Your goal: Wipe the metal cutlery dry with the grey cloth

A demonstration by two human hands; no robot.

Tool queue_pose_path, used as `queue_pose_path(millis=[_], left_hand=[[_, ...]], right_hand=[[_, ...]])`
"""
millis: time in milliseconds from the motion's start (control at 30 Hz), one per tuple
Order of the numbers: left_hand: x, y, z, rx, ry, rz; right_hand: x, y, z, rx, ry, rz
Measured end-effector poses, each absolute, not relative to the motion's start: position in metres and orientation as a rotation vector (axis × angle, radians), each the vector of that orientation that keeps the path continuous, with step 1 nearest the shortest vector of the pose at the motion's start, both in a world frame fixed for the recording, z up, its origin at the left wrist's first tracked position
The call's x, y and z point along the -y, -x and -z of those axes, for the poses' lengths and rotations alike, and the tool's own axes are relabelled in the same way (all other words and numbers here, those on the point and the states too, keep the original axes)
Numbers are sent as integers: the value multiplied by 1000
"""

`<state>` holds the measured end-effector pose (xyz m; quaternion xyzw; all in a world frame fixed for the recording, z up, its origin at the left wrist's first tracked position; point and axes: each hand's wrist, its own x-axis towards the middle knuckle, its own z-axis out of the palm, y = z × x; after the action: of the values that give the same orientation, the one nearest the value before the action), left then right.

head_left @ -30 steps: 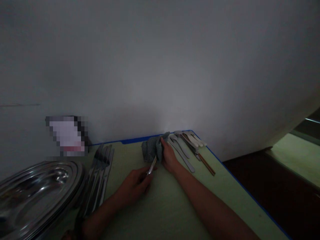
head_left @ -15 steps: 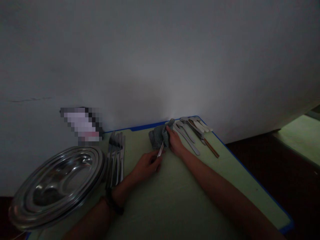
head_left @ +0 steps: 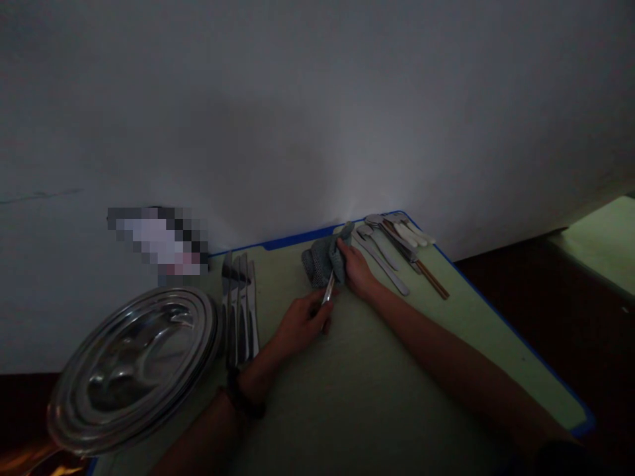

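Note:
My left hand (head_left: 302, 320) is closed around the silvery metal handle of a piece of cutlery (head_left: 328, 289). Its far end disappears into a grey-blue cloth (head_left: 317, 264), so its kind is hidden. From the right, my right hand (head_left: 358, 270) grips that bunched cloth around the covered end. Several table knives (head_left: 241, 311) lie side by side left of my left hand, near the wrist. Just right of my right hand are metal spoons (head_left: 389, 272), brown chopsticks (head_left: 432, 277) and white-handled cutlery (head_left: 409, 233).
A stack of shiny divided metal plates (head_left: 198, 311) stands on the left of the green, blue-edged table (head_left: 347, 390). Behind it, a blurred-out object (head_left: 159, 241) leans at the wall (head_left: 297, 119). Another green surface (head_left: 605, 244) shows at far right.
The view has shifted, so the table sits higher and further right and more of the plates shows. Both hands keep their hold on the cutlery and cloth.

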<state>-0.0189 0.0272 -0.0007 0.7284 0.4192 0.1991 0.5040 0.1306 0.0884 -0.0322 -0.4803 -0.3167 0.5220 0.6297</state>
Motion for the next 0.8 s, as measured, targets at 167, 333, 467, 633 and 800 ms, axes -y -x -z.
queue_pose_path(millis=[167, 333, 467, 633, 800], left_hand=[[-27, 20, 1, -1004, -1743, -479], [-28, 21, -1, -1015, -1730, -447], [-29, 22, -2, -1021, -1711, -435], [-28, 22, -1, -1027, -1672, -448], [-26, 22, -1, -1036, -1702, -469]], right_hand=[[-88, -130, 34, 684, 1062, -1264], [-86, -129, 36, 706, 1152, -1213], [-83, -130, 34, 747, 1230, -1171], [-80, -130, 26, 795, 1296, -1211], [-82, -133, 28, 789, 1316, -1175]])
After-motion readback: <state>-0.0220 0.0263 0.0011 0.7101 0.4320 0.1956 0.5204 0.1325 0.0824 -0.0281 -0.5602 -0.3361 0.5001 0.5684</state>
